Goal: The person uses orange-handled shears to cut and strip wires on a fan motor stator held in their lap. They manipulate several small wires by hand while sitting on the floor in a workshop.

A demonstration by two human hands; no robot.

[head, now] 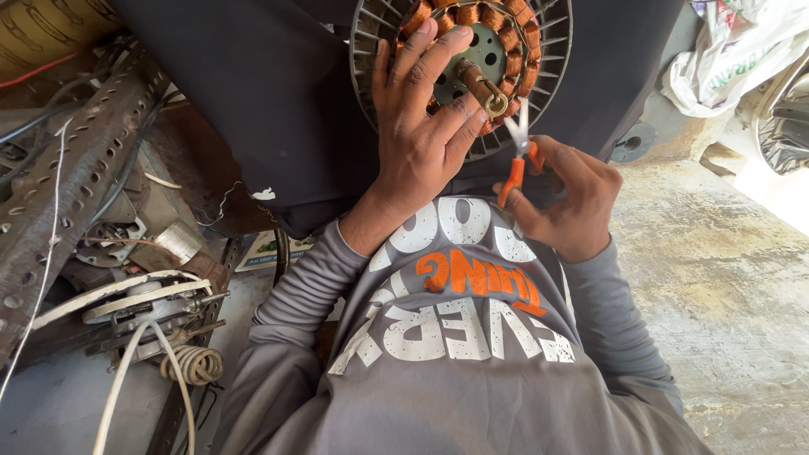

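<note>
Fingers (438,59) of your left hand (421,135) spread flat on the fan motor stator (506,34), brass shaft (479,86) angled toward you, right hand (569,202) pinching orange-handled scissors (518,156), blades pointing up beside the shaft

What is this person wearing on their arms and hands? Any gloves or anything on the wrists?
No gloves: both the left hand and the right hand are bare, with no ring, watch or band in sight. Each arm is covered to the wrist by a long grey sleeve of ribbed, close-fitting fabric, part of a grey shirt with white and orange lettering on the chest.
</note>
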